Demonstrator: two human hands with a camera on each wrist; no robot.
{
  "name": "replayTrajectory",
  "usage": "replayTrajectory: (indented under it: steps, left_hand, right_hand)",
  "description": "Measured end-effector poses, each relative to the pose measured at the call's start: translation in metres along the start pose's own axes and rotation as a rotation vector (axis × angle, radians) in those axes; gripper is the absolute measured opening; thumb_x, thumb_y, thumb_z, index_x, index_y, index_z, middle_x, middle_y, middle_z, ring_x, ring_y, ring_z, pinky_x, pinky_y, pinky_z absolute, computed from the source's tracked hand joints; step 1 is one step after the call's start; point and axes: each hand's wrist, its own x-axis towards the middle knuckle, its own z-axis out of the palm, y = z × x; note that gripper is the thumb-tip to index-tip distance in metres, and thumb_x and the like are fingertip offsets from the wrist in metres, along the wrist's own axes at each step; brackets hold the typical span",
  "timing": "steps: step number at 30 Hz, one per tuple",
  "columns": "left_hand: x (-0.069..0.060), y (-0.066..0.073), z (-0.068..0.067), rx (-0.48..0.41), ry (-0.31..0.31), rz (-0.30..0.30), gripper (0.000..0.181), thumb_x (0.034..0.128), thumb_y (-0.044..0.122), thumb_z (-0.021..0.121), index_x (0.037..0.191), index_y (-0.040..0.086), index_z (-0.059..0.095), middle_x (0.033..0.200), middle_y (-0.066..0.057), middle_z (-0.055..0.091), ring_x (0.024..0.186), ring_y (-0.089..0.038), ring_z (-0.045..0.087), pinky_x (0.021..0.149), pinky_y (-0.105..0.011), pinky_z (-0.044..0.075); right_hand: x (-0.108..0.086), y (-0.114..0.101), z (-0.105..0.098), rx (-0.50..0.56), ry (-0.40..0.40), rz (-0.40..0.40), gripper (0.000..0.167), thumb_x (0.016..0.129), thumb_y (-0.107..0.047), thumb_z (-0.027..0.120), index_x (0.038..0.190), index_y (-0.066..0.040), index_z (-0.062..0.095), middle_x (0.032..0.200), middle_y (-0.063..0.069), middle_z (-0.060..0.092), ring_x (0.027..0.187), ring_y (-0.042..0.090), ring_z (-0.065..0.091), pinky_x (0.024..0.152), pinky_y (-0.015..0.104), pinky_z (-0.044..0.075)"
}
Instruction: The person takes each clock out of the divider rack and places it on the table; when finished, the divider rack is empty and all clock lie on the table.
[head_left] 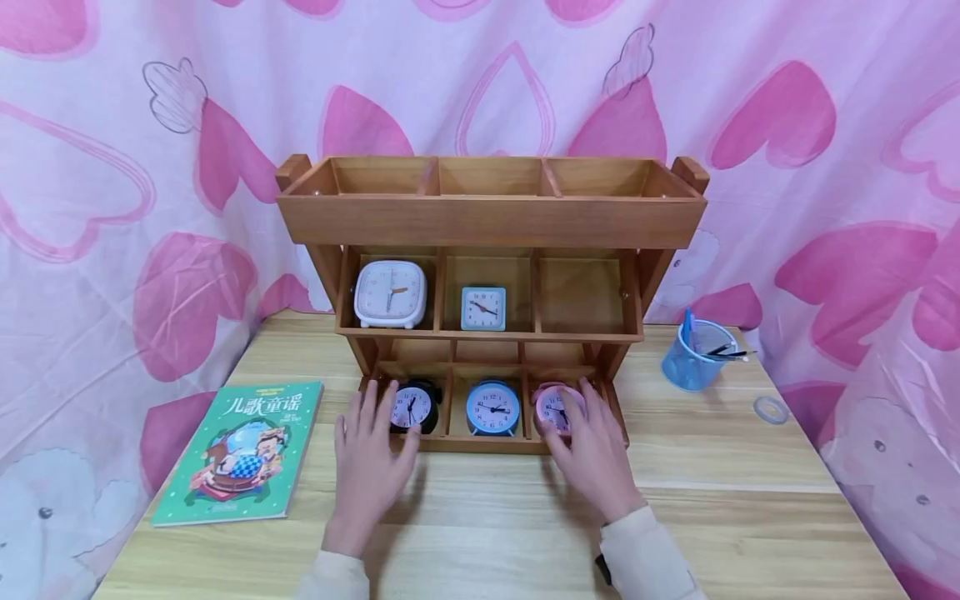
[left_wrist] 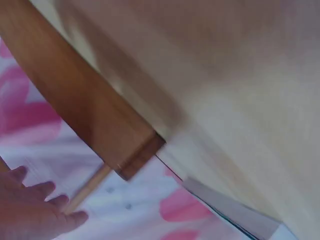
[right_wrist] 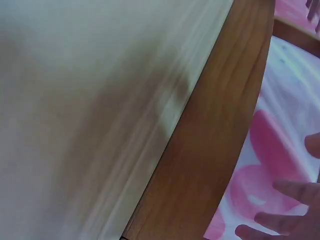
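In the head view my left hand [head_left: 373,458] is at the left end of the bottom tier of a brown wooden shelf [head_left: 491,221], fingers spread beside a black alarm clock [head_left: 412,407]. On the other side, my right hand [head_left: 592,454] spreads its fingers over part of a pink alarm clock [head_left: 551,405]; contact cannot be told. Between the hands, a blue alarm clock [head_left: 492,408] stands in the middle compartment. One tier up are a white clock [head_left: 391,293] at left and a small pale-blue square clock [head_left: 483,308] at centre. Both wrist views show extended fingers.
Left of the shelf lies a green book [head_left: 242,454]. A blue mesh pen cup [head_left: 693,358] with pens stands at right, near a clear tape roll [head_left: 771,409]. Behind hangs a pink heart-patterned curtain [head_left: 510,75]. All this rests on a light wooden table [head_left: 480,517].
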Motion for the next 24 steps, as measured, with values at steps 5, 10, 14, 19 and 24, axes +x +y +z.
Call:
replayTrajectory:
  steps: [5, 10, 14, 19, 24]
  left_hand:
    - [0.020, -0.029, -0.010, -0.089, -0.020, -0.091, 0.061, 0.0990, 0.027, 0.054, 0.151, 0.002, 0.037, 0.155, -0.027, 0.032, 0.141, -0.046, 0.031, 0.113, -0.063, 0.025]
    - [0.028, -0.050, -0.014, -0.223, -0.145, -0.224, 0.051, 0.1026, 0.020, 0.047, 0.148, -0.003, 0.040, 0.146, -0.032, 0.043, 0.133, -0.046, 0.044, 0.109, -0.058, 0.036]
    - [0.028, -0.057, -0.015, -0.265, -0.201, -0.246, 0.046, 0.1016, 0.011, 0.047, 0.145, -0.004, 0.044, 0.139, -0.033, 0.050, 0.125, -0.045, 0.052, 0.103, -0.058, 0.042]
    - [0.027, -0.061, -0.015, -0.251, -0.181, -0.222, 0.046, 0.0991, 0.006, 0.051, 0.144, -0.002, 0.047, 0.137, -0.033, 0.052, 0.110, -0.041, 0.060, 0.091, -0.052, 0.051]
    - [0.028, -0.064, -0.015, -0.255, -0.177, -0.241, 0.047, 0.0989, 0.007, 0.054, 0.145, 0.001, 0.048, 0.132, -0.034, 0.055, 0.074, -0.029, 0.061, 0.060, -0.036, 0.049]
  right_hand:
    - [0.021, 0.008, 0.010, 0.033, -0.056, 0.043, 0.056, 0.091, -0.031, 0.067, 0.138, -0.004, 0.055, 0.152, 0.028, 0.035, 0.136, 0.048, 0.037, 0.106, 0.065, 0.036]
    - [0.028, 0.014, 0.022, 0.048, -0.201, 0.154, 0.065, 0.089, -0.037, 0.070, 0.142, -0.005, 0.049, 0.147, 0.028, 0.037, 0.128, 0.047, 0.043, 0.098, 0.066, 0.043]
    - [0.029, 0.015, 0.025, 0.052, -0.216, 0.191, 0.067, 0.087, -0.035, 0.073, 0.142, -0.005, 0.048, 0.145, 0.027, 0.037, 0.123, 0.046, 0.043, 0.093, 0.066, 0.047]
    - [0.030, 0.014, 0.028, 0.079, -0.158, 0.195, 0.062, 0.084, -0.031, 0.075, 0.137, -0.006, 0.053, 0.141, 0.025, 0.041, 0.119, 0.045, 0.045, 0.092, 0.063, 0.049]
    - [0.028, 0.011, 0.022, 0.122, -0.032, 0.143, 0.056, 0.084, -0.034, 0.076, 0.131, -0.008, 0.061, 0.131, 0.021, 0.053, 0.113, 0.042, 0.052, 0.093, 0.059, 0.050]
